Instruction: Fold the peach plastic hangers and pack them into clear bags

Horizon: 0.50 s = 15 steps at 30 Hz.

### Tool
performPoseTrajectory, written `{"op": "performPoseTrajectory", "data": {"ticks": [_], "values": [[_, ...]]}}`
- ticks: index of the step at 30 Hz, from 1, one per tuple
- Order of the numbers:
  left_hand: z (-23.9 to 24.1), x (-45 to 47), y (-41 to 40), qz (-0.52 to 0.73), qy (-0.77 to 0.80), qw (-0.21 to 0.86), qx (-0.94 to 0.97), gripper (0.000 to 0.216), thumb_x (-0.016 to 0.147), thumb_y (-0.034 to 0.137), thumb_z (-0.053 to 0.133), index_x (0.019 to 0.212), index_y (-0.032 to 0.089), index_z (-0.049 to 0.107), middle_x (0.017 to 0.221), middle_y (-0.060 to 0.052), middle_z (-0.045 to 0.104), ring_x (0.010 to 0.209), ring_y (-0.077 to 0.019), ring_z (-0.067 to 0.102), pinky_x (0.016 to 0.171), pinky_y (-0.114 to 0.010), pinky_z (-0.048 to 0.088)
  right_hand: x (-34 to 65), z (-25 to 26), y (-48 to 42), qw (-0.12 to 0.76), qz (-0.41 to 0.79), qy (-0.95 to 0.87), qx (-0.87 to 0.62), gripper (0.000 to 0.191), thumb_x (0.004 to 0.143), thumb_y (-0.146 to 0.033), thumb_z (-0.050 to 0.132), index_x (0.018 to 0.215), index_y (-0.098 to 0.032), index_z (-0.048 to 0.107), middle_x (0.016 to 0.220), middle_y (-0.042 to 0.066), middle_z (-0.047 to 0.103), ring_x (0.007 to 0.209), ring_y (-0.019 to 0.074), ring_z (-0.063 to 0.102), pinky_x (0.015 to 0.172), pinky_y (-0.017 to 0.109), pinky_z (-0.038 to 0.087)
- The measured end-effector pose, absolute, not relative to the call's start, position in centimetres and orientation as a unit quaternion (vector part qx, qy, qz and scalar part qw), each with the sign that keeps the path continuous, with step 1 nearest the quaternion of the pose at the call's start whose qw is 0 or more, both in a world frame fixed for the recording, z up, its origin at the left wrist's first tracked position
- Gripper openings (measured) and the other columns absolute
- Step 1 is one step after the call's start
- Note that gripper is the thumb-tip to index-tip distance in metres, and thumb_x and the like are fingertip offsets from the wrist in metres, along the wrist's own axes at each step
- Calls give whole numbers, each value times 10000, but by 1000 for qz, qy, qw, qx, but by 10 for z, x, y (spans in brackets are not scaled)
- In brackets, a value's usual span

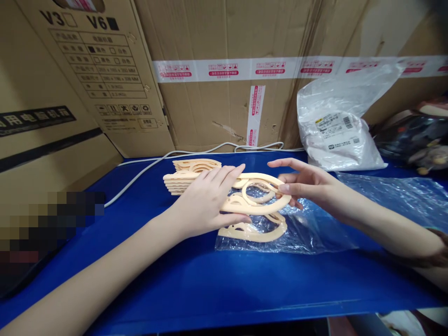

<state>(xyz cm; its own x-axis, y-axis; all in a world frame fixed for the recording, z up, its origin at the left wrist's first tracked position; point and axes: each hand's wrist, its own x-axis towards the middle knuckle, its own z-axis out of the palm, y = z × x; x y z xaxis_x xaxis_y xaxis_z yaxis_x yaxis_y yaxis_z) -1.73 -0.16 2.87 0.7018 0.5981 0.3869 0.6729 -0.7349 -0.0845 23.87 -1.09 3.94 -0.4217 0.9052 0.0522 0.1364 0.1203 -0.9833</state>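
L hand clamped on cream frames, R hand pinching rounded end, twd rear edge of surface. Prob. light, stiff; grip rims.

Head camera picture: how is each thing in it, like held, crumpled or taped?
Held cream piece: in both hands
Left hand: closed over it
Right hand: gripping its rounded end
Cream stack: piled up
Lower cream piece: lying down; inside or on the clear bag, can't tell
Clear bag: crumpled
White bag: upright, wrinkled
White cable: loose, curved
Large cardboard box: taped
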Motion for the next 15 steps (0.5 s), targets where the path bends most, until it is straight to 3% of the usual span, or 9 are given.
{"op": "performPoseTrajectory", "data": {"ticks": [12, 15], "values": [[31, -18, -3, -165, -324, 84, -928, 761, 861, 636, 493, 1345, 54, 422, 1248, -190, 562, 1135, -333, 520, 954, -446, 398, 239, 39, -10, 299, 542, -680, -393, 416, 860, -378, 645, 1238, -275, 506, 933, 8, 670, 652, 97, 557, 530, 207, 421], [32, -16, -7, -178, -322, 61, -928, 711, 851, 621, 527, 1300, 74, 451, 1168, -163, 583, 1059, -313, 542, 892, -428, 422, 236, 41, -16, 282, 513, -711, -391, 378, 888, -392, 603, 1231, -269, 502, 1015, 23, 668, 784, 134, 609, 613, 228, 477]]}}
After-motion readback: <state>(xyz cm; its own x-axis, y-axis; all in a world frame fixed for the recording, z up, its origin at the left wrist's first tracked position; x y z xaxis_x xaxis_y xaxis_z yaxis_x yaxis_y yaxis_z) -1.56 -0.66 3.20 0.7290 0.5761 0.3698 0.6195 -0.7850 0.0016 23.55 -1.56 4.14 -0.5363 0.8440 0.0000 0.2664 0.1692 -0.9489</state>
